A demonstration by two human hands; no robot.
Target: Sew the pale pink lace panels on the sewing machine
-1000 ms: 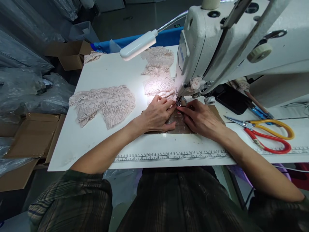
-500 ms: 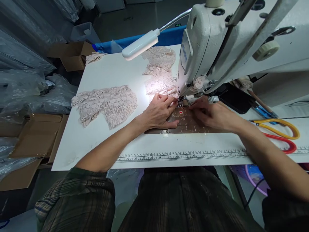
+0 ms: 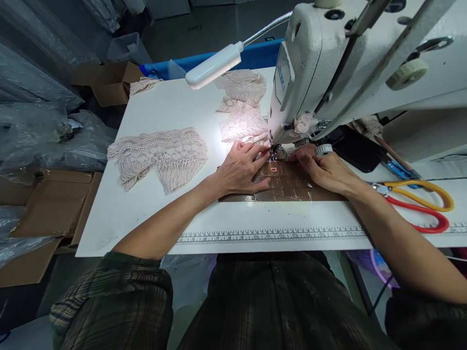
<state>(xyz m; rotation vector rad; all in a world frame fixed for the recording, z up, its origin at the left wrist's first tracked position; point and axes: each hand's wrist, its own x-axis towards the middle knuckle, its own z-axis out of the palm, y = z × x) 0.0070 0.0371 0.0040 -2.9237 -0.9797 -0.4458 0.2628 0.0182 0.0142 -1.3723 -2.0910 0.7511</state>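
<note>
My left hand [image 3: 245,167] lies with fingers spread beside the needle of the white sewing machine [image 3: 297,63]. Its fingertips rest at the near edge of the lit pink lace [image 3: 243,126], and its thumb is on the brown plate [image 3: 288,187]. To the right of the needle, my right hand [image 3: 323,167] has thumb and fingers pinched together on the edge of a small pinkish piece of fabric [image 3: 304,150]. Part of that fabric is hidden behind the fingers and the machine. Another lace piece [image 3: 164,155] lies flat on the white table [image 3: 146,214] to the left.
Scissors [image 3: 419,194] with yellow and red handles lie at the right, near a black phone [image 3: 359,148]. A lamp [image 3: 213,65] hangs over the lace. A printed ruler [image 3: 273,236] runs along the front edge. Cardboard boxes [image 3: 54,199] stand at the left.
My right hand has shifted slightly right, away from the needle, and the pinkish fabric shows more beside it. The scissors' pivot is now uncovered. My left hand has stayed nearly still.
</note>
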